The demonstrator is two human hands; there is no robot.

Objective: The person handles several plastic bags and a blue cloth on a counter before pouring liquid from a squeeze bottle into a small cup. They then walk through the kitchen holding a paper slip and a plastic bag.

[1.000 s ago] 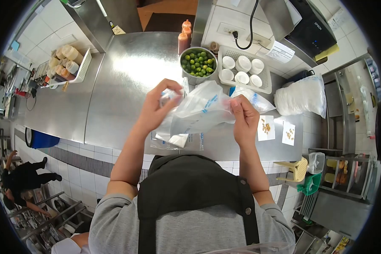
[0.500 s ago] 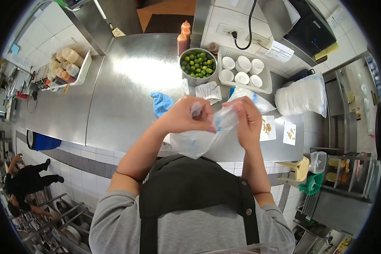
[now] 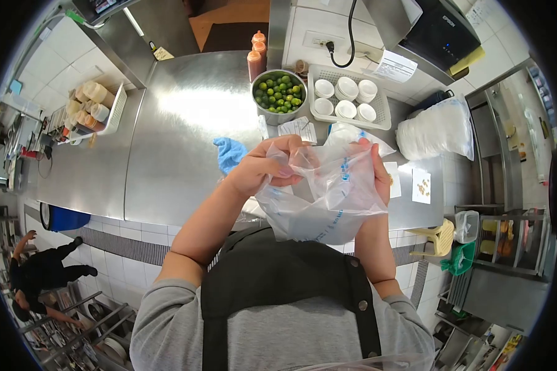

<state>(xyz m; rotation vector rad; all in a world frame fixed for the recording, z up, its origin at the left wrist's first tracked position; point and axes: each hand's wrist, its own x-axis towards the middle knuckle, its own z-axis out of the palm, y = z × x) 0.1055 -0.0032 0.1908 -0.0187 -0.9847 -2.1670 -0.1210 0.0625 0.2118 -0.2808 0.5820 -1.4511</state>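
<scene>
Far left, down past the counter edge, a person in black (image 3: 40,272) bent over some racks, well apart from everything here. On the steel counter (image 3: 185,105), a white tray of cups (image 3: 113,111) at the left end. Further along, a blue cloth (image 3: 229,153) lying loose, just beside the left hand (image 3: 263,168). Behind the cloth, two sauce bottles (image 3: 254,52) and a metal bowl of limes (image 3: 272,116), with a paper slip (image 3: 297,128) in front of the bowl.

That left hand closed in a pinch on the top edge of a clear plastic bag (image 3: 331,201), thumb and fingertips pressed together over the film. Bag held up off the counter, between both hands, in front of the chest. Half a second ago, bunched into a small wad between hands close together; now shaken out and spread wide, hanging full length with its blue print showing. Hands a little further apart than before. Judged from that: bag unfolded, its top edge being worked on, no contents to be seen in it.

Then the right hand (image 3: 382,179), clamped on the bag's other edge, mostly veiled by the film, fingertips peeking over the top.

Right of the hands: a white basket of small dishes (image 3: 385,111), a pile of white plastic (image 3: 436,130), and a paper square with brown bits (image 3: 421,185) near the counter's front edge.
</scene>
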